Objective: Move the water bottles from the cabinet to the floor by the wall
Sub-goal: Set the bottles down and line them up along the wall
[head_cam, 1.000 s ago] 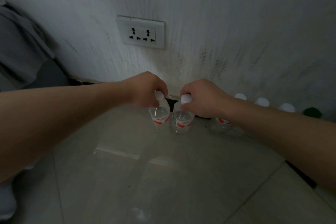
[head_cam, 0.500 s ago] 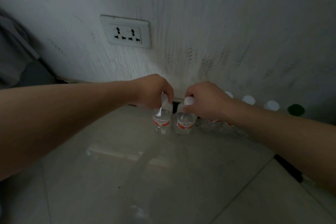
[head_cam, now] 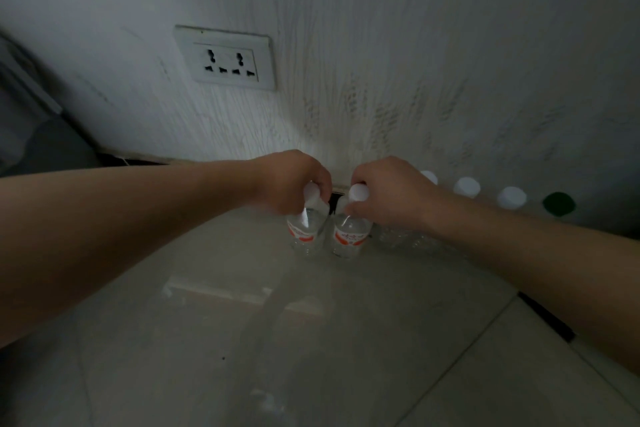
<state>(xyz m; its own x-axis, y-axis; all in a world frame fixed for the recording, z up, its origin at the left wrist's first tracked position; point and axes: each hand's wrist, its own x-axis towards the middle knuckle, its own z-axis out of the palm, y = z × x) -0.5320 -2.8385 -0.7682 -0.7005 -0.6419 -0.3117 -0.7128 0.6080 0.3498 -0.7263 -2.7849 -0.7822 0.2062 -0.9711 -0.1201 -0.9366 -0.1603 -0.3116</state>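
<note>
While both hands are down at the foot of the wall (head_cam: pixel 381 45), I log this as the set-down step. My left hand (head_cam: pixel 294 184) has its fingers curled round the neck and cap of the left bottle (head_cam: pixel 304 229). My right hand (head_cam: pixel 388 194) pinches the right bottle (head_cam: pixel 351 236) the same way, just under its white cap.

Key relation: each bottle hangs straight below its own hand, long axis upright, cap up, red label facing me. The two bottles sit side by side, nearly touching, on or just above the floor (head_cam: pixel 311 340). I cannot tell if the bases are in contact. The left bottle is blurred, so it may not be settled.

The right bottle is just beside a row of more bottles along the wall, running off to the right and showing white caps (head_cam: pixel 467 186) and one green cap (head_cam: pixel 558 203). The right forearm hides most of their bodies. A wall socket (head_cam: pixel 225 59) sits above and to the left, well apart.

Judgement: next is let go and lift straight up along the bottle axes. Any sideways pull risks tipping a bottle into its neighbour. The right hand is nearer the row, so it needs more care.
</note>
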